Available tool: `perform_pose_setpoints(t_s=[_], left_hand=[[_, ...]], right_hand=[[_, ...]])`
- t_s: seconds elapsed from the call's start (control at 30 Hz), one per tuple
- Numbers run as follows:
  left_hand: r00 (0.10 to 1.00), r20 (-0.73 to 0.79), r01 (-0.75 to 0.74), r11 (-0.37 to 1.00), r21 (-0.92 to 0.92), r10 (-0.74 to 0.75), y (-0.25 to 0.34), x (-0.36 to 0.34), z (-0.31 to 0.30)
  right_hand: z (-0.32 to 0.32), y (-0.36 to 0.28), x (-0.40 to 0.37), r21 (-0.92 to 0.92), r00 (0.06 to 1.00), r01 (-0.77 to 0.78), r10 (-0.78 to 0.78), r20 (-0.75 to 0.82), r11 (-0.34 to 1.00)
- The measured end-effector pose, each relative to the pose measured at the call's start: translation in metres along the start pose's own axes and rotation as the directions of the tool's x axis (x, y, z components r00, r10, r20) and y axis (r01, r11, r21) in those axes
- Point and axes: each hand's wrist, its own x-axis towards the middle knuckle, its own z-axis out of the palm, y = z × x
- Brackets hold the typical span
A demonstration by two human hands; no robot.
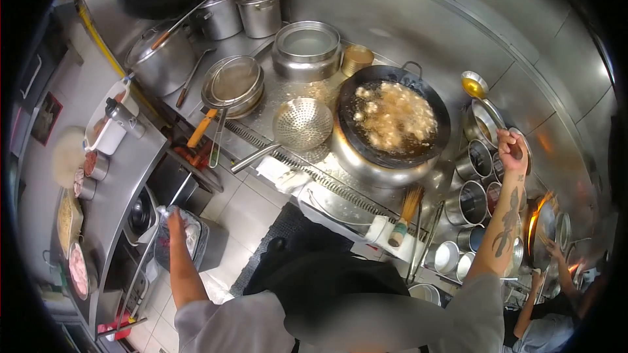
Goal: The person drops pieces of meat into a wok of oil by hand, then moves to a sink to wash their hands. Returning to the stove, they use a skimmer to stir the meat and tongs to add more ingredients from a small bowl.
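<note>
My right hand (511,148) is raised at the right of the stove and grips the handle of a ladle (475,85). The ladle's bowl holds yellow liquid above a row of steel seasoning pots (473,160). To its left, a big black wok (392,117) holds pale pieces frying in bubbling oil. My left hand (173,217) reaches down to the left, over a plastic-lined bin (196,238) beside the counter. A thin metal rod (140,274) runs past that hand, and its fingers are too small to make out.
A perforated skimmer (302,122), a mesh strainer (233,82), stock pots (260,11) and a steel bowl (306,49) crowd the stove top. Plates and small bowls sit on the left counter (124,176). A bamboo brush (405,216) stands at the stove front. Another person's hand (553,248) works a flaming wok at the lower right.
</note>
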Motion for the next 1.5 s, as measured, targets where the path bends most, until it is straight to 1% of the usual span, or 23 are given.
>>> perform_pose_setpoints(t_s=[0.03,0.13,0.33,0.4,0.43,0.47,0.53,0.63,0.7,0.73,0.77,0.8,0.97,1.07,1.1,1.17,1.2,1.23,1.33,1.37,1.43,1.47,1.5], left_hand=[[0.998,-0.025,0.046,0.986,-0.159,-0.051,0.038,0.001,0.012],[0.99,0.117,-0.041,0.965,-0.26,0.074,0.103,0.031,0.036],[0.92,0.392,0.083,0.972,-0.22,0.01,0.16,0.096,0.064],[0.888,0.46,0.099,0.973,-0.21,0.01,0.161,0.121,0.06],[0.871,0.491,0.108,0.972,-0.207,0.008,0.161,0.132,0.06],[0.861,0.508,0.113,0.974,-0.198,0.003,0.16,0.141,0.06],[0.844,0.536,0.123,0.976,-0.181,-0.007,0.159,0.155,0.062],[0.795,0.606,0.113,0.987,-0.115,-0.02,0.166,0.157,0.078],[0.754,0.656,0.153,0.98,-0.127,-0.033,0.177,0.152,0.101],[0.648,0.761,0.193,0.968,-0.158,-0.004,0.182,0.153,0.11],[0.53,0.848,0.239,0.954,-0.181,0.028,0.186,0.154,0.118],[0.404,0.913,0.294,0.936,-0.193,0.061,0.19,0.153,0.124],[0.366,0.93,0.354,0.921,-0.161,0.022,0.227,0.122,0.158],[0.091,0.994,0.602,0.798,-0.012,-0.053,0.217,0.149,0.182],[0.133,0.989,0.602,0.798,-0.024,-0.071,0.215,0.148,0.189],[0.174,0.98,0.63,0.776,-0.034,-0.098,0.207,0.15,0.201],[0.165,0.981,0.654,0.756,-0.033,-0.1,0.201,0.158,0.203],[0.222,0.968,0.637,0.769,-0.052,-0.119,0.201,0.157,0.201],[0.267,0.959,0.607,0.789,-0.089,-0.097,0.207,0.143,0.201],[0.269,0.96,0.603,0.791,-0.105,-0.078,0.207,0.141,0.202],[0.277,0.96,0.593,0.795,-0.13,-0.049,0.205,0.14,0.199],[0.286,0.957,0.591,0.794,-0.145,-0.039,0.203,0.14,0.2],[0.29,0.956,0.592,0.791,-0.154,-0.031,0.201,0.139,0.202]], right_hand=[[0.012,0.016,-0.005,0.015,1.0,0.018,-0.018,0.0,1.0],[0.046,0.08,-0.02,0.102,0.997,-0.064,0.059,0.056,0.993],[0.064,0.193,-0.012,-0.007,0.974,-0.222,0.222,0.053,0.975],[0.085,0.221,-0.011,-0.304,0.962,-0.224,0.16,-0.222,0.926],[0.102,0.238,-0.014,-0.489,0.905,-0.242,0.014,-0.425,0.838],[0.114,0.254,-0.024,-0.731,0.886,-0.217,-0.184,-0.426,0.647],[0.101,0.268,-0.04,-0.928,0.873,-0.256,-0.347,-0.342,0.271],[0.025,0.3,-0.073,-0.981,0.696,-0.126,-0.718,0.02,-0.15],[0.011,0.326,-0.113,-0.951,0.591,-0.258,-0.807,-0.015,-0.171],[0.008,0.338,-0.135,-0.93,0.534,-0.325,-0.845,-0.03,-0.173],[0.01,0.345,-0.161,-0.945,0.6,-0.309,-0.793,-0.106,-0.107],[0.014,0.353,-0.179,-0.88,0.595,-0.459,-0.779,-0.2,-0.125],[-0.049,0.395,-0.234,-0.9,0.634,-0.425,-0.742,-0.217,-0.1],[-0.078,0.414,-0.24,-0.888,0.646,-0.451,-0.72,-0.255,-0.09],[-0.116,0.421,-0.246,-0.86,0.676,-0.496,-0.676,-0.295,-0.121],[-0.179,0.434,-0.252,-0.756,0.693,-0.384,-0.706,0.144,-0.53],[-0.2,0.429,-0.253,-0.715,0.771,-0.452,-0.637,-0.011,-0.534],[-0.091,0.407,-0.233,-0.615,0.76,-0.648,-0.445,-0.474,-0.45],[-0.032,0.428,-0.151,-0.791,0.81,-0.327,-0.585,0.047,-0.517],[-0.006,0.459,-0.106,-0.861,0.816,-0.12,-0.543,0.198,-0.495],[0.056,0.546,-0.011,-0.963,0.916,0.16,-0.331,0.227,-0.219],[0.108,0.583,0.013,-0.98,0.988,0.125,-0.112,0.108,0.156],[0.161,0.621,0.038,-0.883,0.993,-0.069,0.114,-0.018,0.464]])
